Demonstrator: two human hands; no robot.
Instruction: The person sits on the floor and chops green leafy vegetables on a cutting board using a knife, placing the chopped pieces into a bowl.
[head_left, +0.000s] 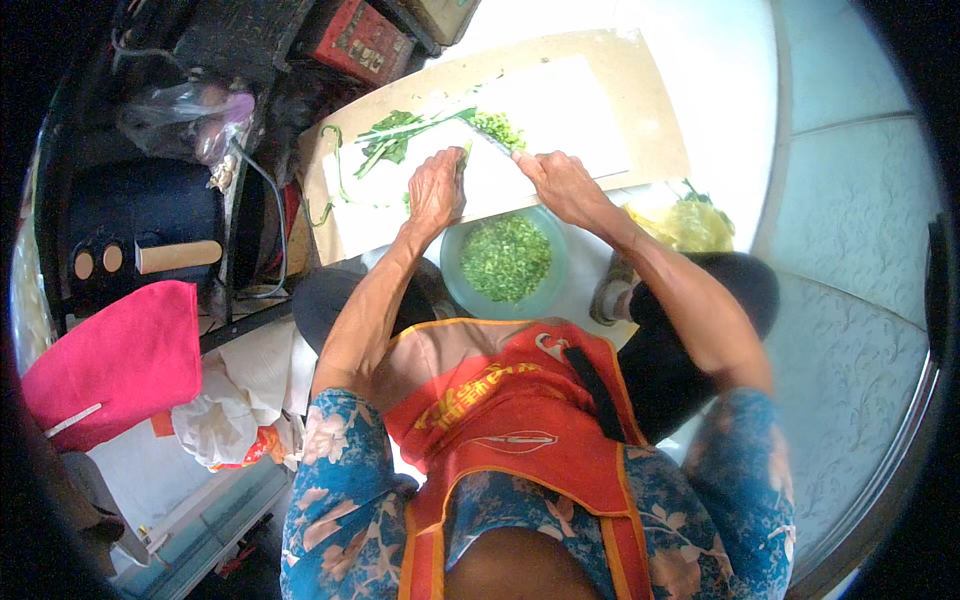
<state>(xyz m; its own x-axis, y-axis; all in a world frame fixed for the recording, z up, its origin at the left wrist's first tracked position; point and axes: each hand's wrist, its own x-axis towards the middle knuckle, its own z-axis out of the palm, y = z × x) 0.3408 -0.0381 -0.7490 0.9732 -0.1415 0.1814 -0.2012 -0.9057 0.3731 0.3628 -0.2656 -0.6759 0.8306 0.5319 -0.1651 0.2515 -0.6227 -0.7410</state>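
Note:
My left hand (438, 186) is closed on a short green stalk (467, 154) over the white cutting board (555, 105). In my right hand (564, 182) is a knife (491, 140), its blade pointing up and left across the board. Chopped greens (498, 129) lie along the blade's far side. Leafy green stems (390, 139) rest on the board beyond my left hand. Just below the board's near edge, between my legs, stands a pale green bowl (561, 262) holding finely chopped greens (506, 259). The board is brightly overexposed, so its surface shows little detail.
A yellow plastic bag (679, 221) with greens lies right of the board. At the left are a dark appliance (142, 225), a grey cable (279, 217), a pink cloth (127, 356) and white plastic bags (217, 424). A red box (362, 41) stands behind the board.

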